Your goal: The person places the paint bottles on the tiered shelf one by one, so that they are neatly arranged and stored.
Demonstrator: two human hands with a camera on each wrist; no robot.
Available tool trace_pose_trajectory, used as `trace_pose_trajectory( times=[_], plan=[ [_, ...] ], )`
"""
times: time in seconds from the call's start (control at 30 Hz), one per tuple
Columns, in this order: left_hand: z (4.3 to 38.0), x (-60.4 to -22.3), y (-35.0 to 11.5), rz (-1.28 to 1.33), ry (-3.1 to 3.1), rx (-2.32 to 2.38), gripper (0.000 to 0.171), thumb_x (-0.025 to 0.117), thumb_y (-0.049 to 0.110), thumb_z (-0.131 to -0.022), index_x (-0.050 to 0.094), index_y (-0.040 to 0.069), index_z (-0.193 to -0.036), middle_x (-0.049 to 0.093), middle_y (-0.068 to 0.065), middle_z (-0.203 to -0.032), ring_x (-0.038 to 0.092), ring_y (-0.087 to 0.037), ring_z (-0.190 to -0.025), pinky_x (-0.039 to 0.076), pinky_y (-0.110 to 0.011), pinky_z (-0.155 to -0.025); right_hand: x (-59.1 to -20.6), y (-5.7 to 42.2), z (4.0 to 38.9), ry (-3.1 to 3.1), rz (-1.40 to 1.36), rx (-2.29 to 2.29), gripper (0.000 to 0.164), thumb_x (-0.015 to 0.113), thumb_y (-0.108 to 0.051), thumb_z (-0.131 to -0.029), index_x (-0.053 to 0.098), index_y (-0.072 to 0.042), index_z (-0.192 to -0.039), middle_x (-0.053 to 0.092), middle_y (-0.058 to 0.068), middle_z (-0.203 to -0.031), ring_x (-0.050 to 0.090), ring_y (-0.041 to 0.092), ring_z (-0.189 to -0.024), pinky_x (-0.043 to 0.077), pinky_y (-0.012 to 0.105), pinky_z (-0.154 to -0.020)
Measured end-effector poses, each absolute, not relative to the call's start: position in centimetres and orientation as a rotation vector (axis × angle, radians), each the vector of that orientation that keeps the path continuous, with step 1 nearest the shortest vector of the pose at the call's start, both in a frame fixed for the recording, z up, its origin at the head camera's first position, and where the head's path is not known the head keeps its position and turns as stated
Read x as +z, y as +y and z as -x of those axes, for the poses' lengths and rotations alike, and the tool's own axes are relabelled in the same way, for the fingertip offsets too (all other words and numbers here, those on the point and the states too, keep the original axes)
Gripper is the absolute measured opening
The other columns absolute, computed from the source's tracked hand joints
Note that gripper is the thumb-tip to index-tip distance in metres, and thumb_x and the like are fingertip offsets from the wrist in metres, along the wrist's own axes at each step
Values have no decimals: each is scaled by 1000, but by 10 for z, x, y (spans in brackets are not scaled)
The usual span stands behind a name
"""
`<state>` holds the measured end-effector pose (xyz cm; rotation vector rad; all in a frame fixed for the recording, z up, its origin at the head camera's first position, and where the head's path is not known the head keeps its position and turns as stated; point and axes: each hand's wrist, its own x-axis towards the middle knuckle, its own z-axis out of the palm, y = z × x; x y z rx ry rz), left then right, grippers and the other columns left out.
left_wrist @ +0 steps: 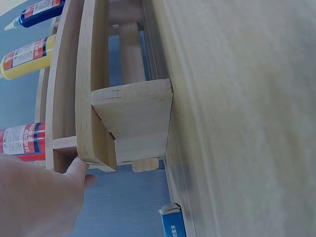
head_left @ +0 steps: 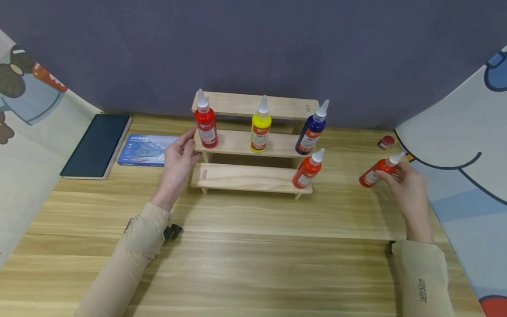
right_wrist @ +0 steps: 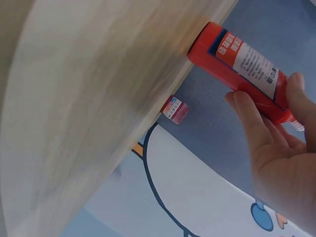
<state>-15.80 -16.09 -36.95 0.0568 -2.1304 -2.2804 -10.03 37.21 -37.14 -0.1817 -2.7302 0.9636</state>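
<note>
My right hand (head_left: pixel 409 187) pinches an orange-red squeeze bottle (right_wrist: pixel 242 69) with a white nozzle near its upper end, its base close over the table to the right of the rack. My left hand (head_left: pixel 179 163) touches the left end of the wooden tiered rack (head_left: pixel 245 176), fingertips right at the shelf edge. On the middle tier stand a red bottle (head_left: pixel 206 127), a yellow bottle (head_left: pixel 260 132) and a dark blue bottle (head_left: pixel 310 134). Another orange-red bottle (head_left: pixel 306 173) stands at the right end of the lowest tier.
A small red-lidded jar (head_left: pixel 386 141) sits at the back right. On the left lie a dark green book (head_left: pixel 95 147) and a blue box (head_left: pixel 144 149), partly behind my left hand. A dark grey wall panel (head_left: pixel 253 48) rises behind the wood-grain table (head_left: pixel 253 264).
</note>
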Motion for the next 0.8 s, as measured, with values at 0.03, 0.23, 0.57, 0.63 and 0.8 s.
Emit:
trace_pose_trajectory(
  times=[0.03,0.23,0.57,0.63,0.8],
  plan=[
    [158,-370,-161,-58,-2129,-2281,48,38,8,-117,34,-2,-165,29,-17,-173,38,-30,-154,47,-37,-120,-371,371,100,-2733,175,957,44,73,-15,-105,60,15,-136,67,36,-128,66,-6,-99,42,-6,-74],
    [159,-370,-161,-64,-2131,-2279,48,37,8,-117,34,-2,-165,29,-16,-174,38,-30,-154,48,-36,-119,-366,363,99,-2718,130,905,44,74,-14,-104,61,14,-135,67,36,-128,67,54,-115,42,-6,-77],
    [158,-370,-161,-58,-2120,-2291,49,37,8,-117,34,-2,-165,29,-17,-173,38,-30,-154,47,-37,-120,-344,340,90,-2660,-7,875,41,78,-11,-101,64,11,-133,71,33,-124,68,-5,-105,38,-7,-80],
    [158,-369,-160,-57,-2120,-2292,49,37,8,-117,34,-2,-165,28,-17,-174,38,-30,-154,47,-37,-120,-339,336,86,-2671,-12,856,42,77,-11,-101,63,10,-135,71,34,-124,74,23,-111,37,-7,-80],
    [157,-369,-160,-55,-2119,-2292,49,38,9,-117,34,-1,-165,29,-16,-173,39,-31,-154,48,-37,-119,-327,325,78,-2669,-37,850,41,79,-8,-99,63,8,-134,72,33,-122,69,-2,-109,37,-7,-82]
  ],
)
